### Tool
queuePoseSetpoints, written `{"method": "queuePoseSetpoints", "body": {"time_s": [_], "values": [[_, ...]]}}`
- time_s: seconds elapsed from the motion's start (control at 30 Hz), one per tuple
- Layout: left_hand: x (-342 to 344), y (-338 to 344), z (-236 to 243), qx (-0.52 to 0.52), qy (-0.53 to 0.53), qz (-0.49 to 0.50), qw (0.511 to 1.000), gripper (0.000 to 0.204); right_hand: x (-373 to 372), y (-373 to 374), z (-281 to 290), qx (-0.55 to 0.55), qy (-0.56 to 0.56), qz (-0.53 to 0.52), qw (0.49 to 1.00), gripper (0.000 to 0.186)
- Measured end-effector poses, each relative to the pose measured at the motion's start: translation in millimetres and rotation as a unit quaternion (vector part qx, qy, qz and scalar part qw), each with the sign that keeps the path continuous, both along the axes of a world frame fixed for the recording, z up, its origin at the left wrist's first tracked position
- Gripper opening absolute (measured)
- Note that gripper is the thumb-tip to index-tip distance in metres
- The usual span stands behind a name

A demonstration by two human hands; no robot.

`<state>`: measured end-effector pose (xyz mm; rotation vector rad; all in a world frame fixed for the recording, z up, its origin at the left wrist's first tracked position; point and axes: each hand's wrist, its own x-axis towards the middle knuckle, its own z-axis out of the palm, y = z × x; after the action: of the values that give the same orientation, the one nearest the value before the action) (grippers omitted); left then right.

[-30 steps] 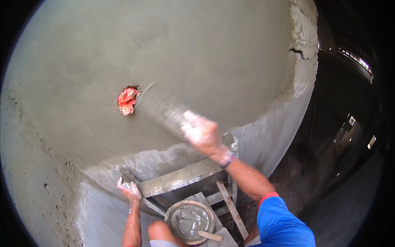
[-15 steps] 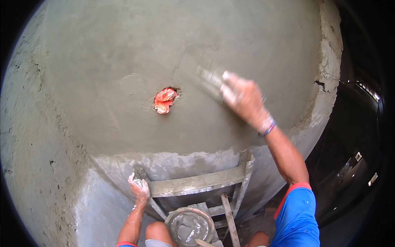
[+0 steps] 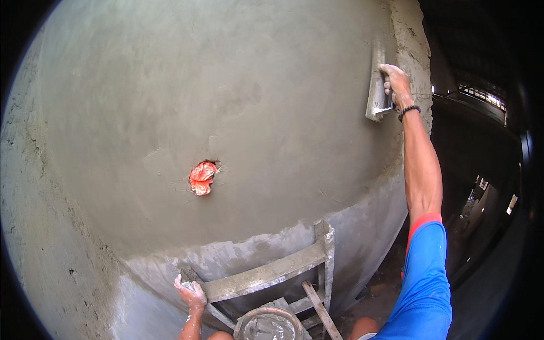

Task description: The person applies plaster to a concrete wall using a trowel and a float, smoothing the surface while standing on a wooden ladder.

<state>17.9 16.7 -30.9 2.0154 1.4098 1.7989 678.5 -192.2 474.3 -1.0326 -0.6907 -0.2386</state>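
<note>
From far off, through the head view, I look down at a big grey wall (image 3: 243, 102). I think the step in hand is making the wet top part smooth. The trowel (image 3: 376, 85) is up high on the right, standing nearly straight up against the wall, just beside its rough edge.

My guess is that the next move calls for a light, even push. The blade should lie flat, so it does not dig in or knock bits off the edge. I would also want care near the red wad (image 3: 202, 178), which is stuck in a hole lower down, well apart from the trowel.

My right hand (image 3: 396, 84) is closed around the trowel's handle, with the fingers wrapped over it and the arm reaching far up. My left hand (image 3: 191, 292) is low down at the top left corner of the wooden frame (image 3: 266, 276). Its fingers are bent and it touches the wood there. I cannot tell how tight it holds on, or if a bit of grey stuff is in it too. The bucket (image 3: 271, 310) of grey mix sits below the frame's top bar, near my knees, and no hand touches it.
</note>
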Motion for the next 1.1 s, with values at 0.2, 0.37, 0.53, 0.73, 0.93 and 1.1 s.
{"method": "queuePoseSetpoints", "body": {"time_s": [0.2,0.37,0.53,0.73,0.93,1.1], "values": [[3.2,-5.2,7.2,-0.009,0.005,0.016,1.000,0.063,-150.8,73.9,-60.0,-0.068,-0.367,-0.138,0.917,0.038],[-12.1,-2.9,11.2,0.006,0.027,0.032,0.999,0.063,-206.8,52.2,-113.1,-0.136,-0.481,-0.047,0.865,0.033],[8.5,-9.6,8.8,-0.030,-0.027,0.007,0.999,0.064,-77.9,24.1,7.3,-0.034,-0.134,-0.096,0.986,0.035],[1.4,2.9,-1.8,0.002,-0.012,0.006,1.000,0.064,-200.7,96.7,8.5,-0.065,-0.396,-0.202,0.893,0.034],[-1.6,-13.0,21.9,-0.137,-0.092,-0.030,0.986,0.063,-276.7,98.5,-156.8,-0.236,-0.629,-0.079,0.737,0.038],[3.5,-3.2,6.3,-0.025,-0.017,-0.005,1.000,0.064,-228.9,53.2,-46.6,-0.058,-0.451,-0.112,0.883,0.036]]}}
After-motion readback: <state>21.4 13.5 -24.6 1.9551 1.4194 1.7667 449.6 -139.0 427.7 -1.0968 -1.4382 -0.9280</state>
